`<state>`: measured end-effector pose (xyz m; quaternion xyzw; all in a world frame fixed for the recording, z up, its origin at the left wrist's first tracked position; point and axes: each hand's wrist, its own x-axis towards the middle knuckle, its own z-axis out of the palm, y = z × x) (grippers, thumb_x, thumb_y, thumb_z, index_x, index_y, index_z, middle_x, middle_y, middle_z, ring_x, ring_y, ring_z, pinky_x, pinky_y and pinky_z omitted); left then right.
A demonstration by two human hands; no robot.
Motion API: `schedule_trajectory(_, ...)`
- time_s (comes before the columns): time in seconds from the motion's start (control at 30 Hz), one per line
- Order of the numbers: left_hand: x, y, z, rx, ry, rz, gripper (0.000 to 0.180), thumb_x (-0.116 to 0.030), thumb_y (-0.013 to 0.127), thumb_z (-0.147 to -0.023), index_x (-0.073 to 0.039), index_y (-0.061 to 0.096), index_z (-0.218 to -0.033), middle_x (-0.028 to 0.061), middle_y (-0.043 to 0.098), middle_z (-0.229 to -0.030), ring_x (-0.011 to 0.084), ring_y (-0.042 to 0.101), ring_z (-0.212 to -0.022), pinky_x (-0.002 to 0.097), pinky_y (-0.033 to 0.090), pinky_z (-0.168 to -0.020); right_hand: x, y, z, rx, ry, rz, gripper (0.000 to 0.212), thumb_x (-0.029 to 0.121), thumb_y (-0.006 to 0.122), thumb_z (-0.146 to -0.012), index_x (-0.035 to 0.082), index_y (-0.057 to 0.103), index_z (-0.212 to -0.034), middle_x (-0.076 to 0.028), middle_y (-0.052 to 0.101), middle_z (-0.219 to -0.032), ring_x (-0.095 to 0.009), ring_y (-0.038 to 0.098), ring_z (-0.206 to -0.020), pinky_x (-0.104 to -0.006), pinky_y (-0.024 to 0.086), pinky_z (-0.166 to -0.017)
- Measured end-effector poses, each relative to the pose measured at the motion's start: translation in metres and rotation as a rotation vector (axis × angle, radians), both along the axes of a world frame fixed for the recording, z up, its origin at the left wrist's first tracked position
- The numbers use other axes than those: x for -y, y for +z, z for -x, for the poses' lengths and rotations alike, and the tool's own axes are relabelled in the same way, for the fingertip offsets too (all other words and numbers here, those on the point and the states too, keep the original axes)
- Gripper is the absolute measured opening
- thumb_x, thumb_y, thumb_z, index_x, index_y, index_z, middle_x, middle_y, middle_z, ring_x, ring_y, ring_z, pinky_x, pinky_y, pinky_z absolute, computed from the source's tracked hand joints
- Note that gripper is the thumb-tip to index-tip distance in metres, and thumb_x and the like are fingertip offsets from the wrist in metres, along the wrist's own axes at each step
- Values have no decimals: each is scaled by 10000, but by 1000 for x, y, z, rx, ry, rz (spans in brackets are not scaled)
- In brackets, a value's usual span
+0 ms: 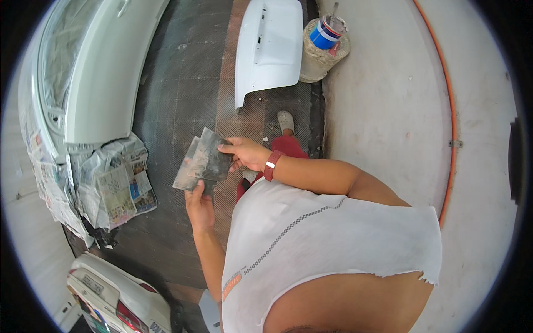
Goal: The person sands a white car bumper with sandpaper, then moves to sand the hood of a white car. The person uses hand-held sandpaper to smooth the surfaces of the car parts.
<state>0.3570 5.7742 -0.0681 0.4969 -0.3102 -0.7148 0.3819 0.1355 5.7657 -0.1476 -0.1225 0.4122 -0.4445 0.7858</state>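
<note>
Two thin, flat rectangular plates overlap in front of my body. One is a smeared dark grey plate [212, 158], the other a lighter grey plate [185, 173] partly behind it. My right hand [247, 154], with a red band on its wrist, pinches the dark plate at its right edge, thumb on top. From below, my left hand [200, 210] grips the lower edge of the plates, mostly at the lighter one. The fingers under the plates are partly hidden.
A white car panel [270, 47] lies ahead on the dark textured floor. Beside it, a blue-and-white tin [325, 35] stands on an upturned-looking stained container [317, 65]. A pale car body [102, 77] with newspaper masking [119, 186] is at left. An orange hose [446, 72] runs along the wall.
</note>
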Motion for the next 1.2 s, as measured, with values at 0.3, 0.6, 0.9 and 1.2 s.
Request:
schedule_trajectory(0.3,39,-49,176,393,-524,-127,602,-198,565,-1063,-25,383,-1611,164,458,-1609,299,478,-1450,431,442,-1126,10,-36,196,-169,-240,5,444,228,690,-1038,-5,555,-1391,-99,688,-1173,-169,698,-988,-319,615,-704)
schedule_trajectory(0.6,66,-141,210,1088,-972,-41,548,-194,576,-1060,0,463,-1559,231,643,-1417,360,656,-1264,427,522,-1047,-31,-171,445,-274,-845,-369,615,82,754,-890,100,514,-1456,-89,652,-1254,-244,659,-1134,-391,595,-663)
schedule_trajectory(0.9,50,-119,165,1174,-588,-497,505,-203,599,-1040,-42,531,-1514,128,705,-1319,224,693,-1170,348,534,-968,-16,-327,717,-1112,-995,-548,577,138,707,-896,-58,534,-1409,-249,695,-1269,-355,675,-1151,-429,503,-1032)
schedule_trajectory(1.2,85,-75,291,1221,-637,-143,472,-188,593,-1054,-64,531,-1505,209,667,-1385,322,682,-1233,414,540,-1034,48,-395,844,-889,-740,-360,526,326,741,-933,23,681,-1359,-82,724,-1206,-212,668,-1020,-340,540,-843)
